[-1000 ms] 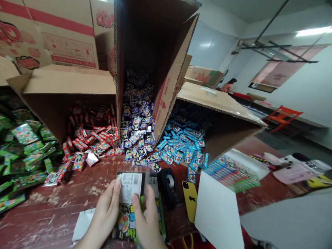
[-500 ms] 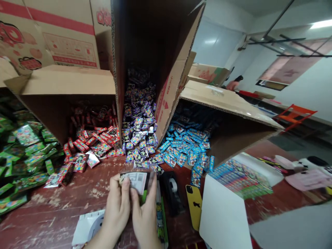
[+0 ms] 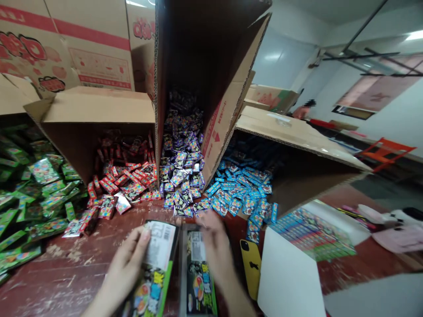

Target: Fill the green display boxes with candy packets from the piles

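My left hand [image 3: 127, 264] grips a tall black and green printed pack [image 3: 155, 268] by its left edge, low in the middle of the view. Beside it stands a second pack of the same print [image 3: 198, 277], with my right hand [image 3: 216, 251] laid over its right edge, fingers blurred by motion. Just beyond my hands lie spilled heaps of small sweets: purple packets [image 3: 181, 176], red packets [image 3: 125, 180], blue packets [image 3: 241, 189] and green packets [image 3: 33, 189].
Tipped cardboard boxes [image 3: 205, 61] spill the packets onto a worn red table [image 3: 66, 273]. A yellow phone [image 3: 251, 266] lies right of my hands, next to a white box [image 3: 291, 277] filled with colourful packs. A person [image 3: 302, 110] is far back.
The two packs, held together a second ago, have come apart: my left hand holds one on the left, my right hand has moved right with the other. The view shifted slightly left.
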Available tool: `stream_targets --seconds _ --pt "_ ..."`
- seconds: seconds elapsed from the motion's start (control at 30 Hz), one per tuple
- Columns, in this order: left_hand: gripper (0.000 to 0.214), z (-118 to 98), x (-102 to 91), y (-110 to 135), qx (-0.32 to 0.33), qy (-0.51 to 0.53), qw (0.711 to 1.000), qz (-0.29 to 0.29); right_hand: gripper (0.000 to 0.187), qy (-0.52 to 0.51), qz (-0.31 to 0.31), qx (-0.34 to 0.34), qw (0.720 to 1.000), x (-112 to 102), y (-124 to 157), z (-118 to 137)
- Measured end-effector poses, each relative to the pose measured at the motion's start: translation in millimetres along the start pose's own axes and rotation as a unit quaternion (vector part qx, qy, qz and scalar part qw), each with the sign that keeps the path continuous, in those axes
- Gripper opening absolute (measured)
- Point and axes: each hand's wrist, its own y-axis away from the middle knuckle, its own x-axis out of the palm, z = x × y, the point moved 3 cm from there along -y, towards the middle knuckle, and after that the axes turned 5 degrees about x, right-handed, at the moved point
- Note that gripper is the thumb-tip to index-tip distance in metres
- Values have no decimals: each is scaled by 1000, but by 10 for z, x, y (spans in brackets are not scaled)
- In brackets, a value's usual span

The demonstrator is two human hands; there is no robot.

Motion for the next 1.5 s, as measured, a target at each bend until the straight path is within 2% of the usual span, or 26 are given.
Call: stream_targets --seconds 0.03,0.07,0.1,0.13,0.2,0.3,0.37,0.5,0.57,0.6,0.67,0.7,0.73,0.77,0.83,0.87,0.93,1.0,1.07,1.1,1.13,1.2,1.27,1.33,1.4,1.5 --pt "79 69 -95 14 -11 16 1000 11 44 69 -37 26 997 -230 -246 -218" --pt "78 167 -169 33 -33 32 998 36 45 155 -34 60 986 -414 -476 -421" --pt "76 272 -228 57 -44 50 996 59 47 190 -24 76 978 -556 -676 -584" --pt "73 381 -277 84 -54 64 994 67 46 217 -9 85 972 -648 -835 -706" --pt "68 577 -356 133 -49 71 995 45 45 262 19 91 961 -700 -1022 -841" --pt "64 793 -404 201 -57 104 993 12 49 300 36 82 950 -615 -1056 -914" --pt "64 893 -413 245 -87 158 984 3 46 293 32 71 953 -580 -1022 -986" --pt "57 983 -449 336 -122 234 964 -11 31 184 -2 71 980 -697 -957 -1127" --pt "55 982 -466 372 -108 246 963 4 41 101 -49 65 992 -787 -871 -984" --pt "56 985 -476 386 -101 249 963 10 49 58 -71 56 994 -810 -799 -822" --pt "58 1022 -492 408 -99 259 961 18 66 -36 -86 46 995 -778 -601 -352" --pt "58 1057 -499 417 -98 263 960 21 73 -99 -52 56 992 -702 -486 -81" --pt "57 1100 -505 426 -97 265 959 26 81 -212 -12 107 971 -593 -361 169" --pt "55 1142 -511 437 -88 265 960 35 87 -273 1 158 949 -476 -233 398" --pt "49 1199 -533 466 -58 258 963 51 82 -353 60 220 908 -181 9 757" --pt "47 1204 -551 486 -42 260 963 56 79 -384 90 257 882 -18 123 856" --pt "46 1172 -602 531 -39 289 955 47 68 -449 101 336 822 296 329 908" --pt "47 1098 -662 570 -57 321 945 24 54 -519 59 409 748 566 499 857" --pt "47 1013 -707 595 -64 330 942 11 40 -583 18 433 688 761 601 838" --pt "47 977 -719 603 -61 328 943 12 33 -605 17 424 674 824 621 870" --pt "46 952 -721 608 -57 325 944 17 27 -619 26 399 676 860 619 935" --pt "46 929 -700 617 -49 321 945 32 20 -625 68 317 710 874 574 1156" --pt "47 935 -653 631 -57 322 944 49 32 -599 119 252 751 877 522 1414" --pt "47 941 -601 654 -72 324 941 63 52 -551 156 236 785 928 488 1577" --pt "46 928 -565 682 -74 318 942 76 58 -493 190 178 830 1014 463 1601" --pt "45 876 -551 715 -46 292 950 102 49 -366 220 8 904 1130 450 1408"
